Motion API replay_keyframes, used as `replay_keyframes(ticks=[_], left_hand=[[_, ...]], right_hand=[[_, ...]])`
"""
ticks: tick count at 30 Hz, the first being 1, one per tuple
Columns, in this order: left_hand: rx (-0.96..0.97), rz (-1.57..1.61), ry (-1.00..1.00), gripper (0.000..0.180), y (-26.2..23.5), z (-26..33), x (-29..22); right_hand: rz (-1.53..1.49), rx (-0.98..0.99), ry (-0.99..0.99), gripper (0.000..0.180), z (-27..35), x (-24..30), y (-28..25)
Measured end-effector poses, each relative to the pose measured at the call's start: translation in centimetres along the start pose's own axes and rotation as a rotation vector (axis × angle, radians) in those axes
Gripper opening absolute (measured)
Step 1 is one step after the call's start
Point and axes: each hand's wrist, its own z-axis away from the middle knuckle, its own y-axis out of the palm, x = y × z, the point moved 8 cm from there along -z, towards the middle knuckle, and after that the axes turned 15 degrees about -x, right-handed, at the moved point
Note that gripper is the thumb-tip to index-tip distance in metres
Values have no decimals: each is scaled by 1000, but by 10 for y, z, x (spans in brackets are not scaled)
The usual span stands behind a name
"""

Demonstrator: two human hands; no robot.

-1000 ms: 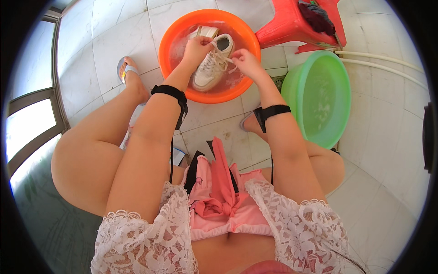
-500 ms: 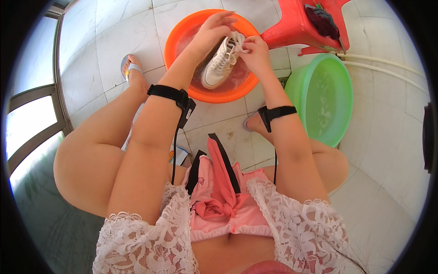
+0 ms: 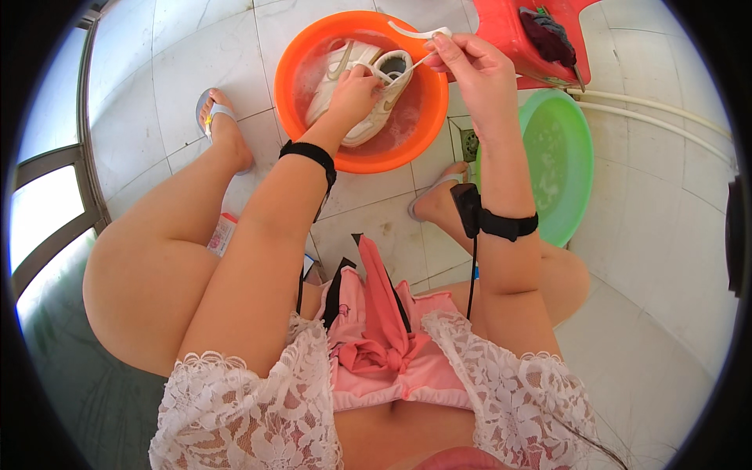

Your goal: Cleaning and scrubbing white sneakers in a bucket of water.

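An orange basin (image 3: pixel 407 149) of soapy water stands on the tiled floor between my feet. Two white sneakers lie in it: one (image 3: pixel 333 66) at the left, the other (image 3: pixel 376 117) under my left hand (image 3: pixel 356 90), which grips it near the opening. My right hand (image 3: pixel 470 70) is raised over the basin's right rim and pinches a thin white strip (image 3: pixel 415 33), apparently a lace, that runs back toward the sneaker's opening. Both wrists wear black bands.
A green basin (image 3: pixel 576 180) with cloudy water sits to the right. A red plastic stool (image 3: pixel 509 31) holding a dark cloth (image 3: pixel 548 31) stands behind it. White pipes (image 3: pixel 658 110) cross the floor at right. A floor drain (image 3: pixel 470 145) lies between the basins.
My right hand has come off the sneaker and risen to the right, drawing the white strip out. My left hand stays on the sneaker, which has settled lower in the basin.
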Motion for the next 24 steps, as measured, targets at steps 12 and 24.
replay_keyframes(ticks=[12, 24], left_hand=[[164, 836, -412, 32, -21, -41, -32], [-163, 904, -761, 27, -55, -48, 40]], right_hand=[[587, 159, 88, 39, -17, -149, 5], [120, 36, 150, 32, -28, -85, -3]])
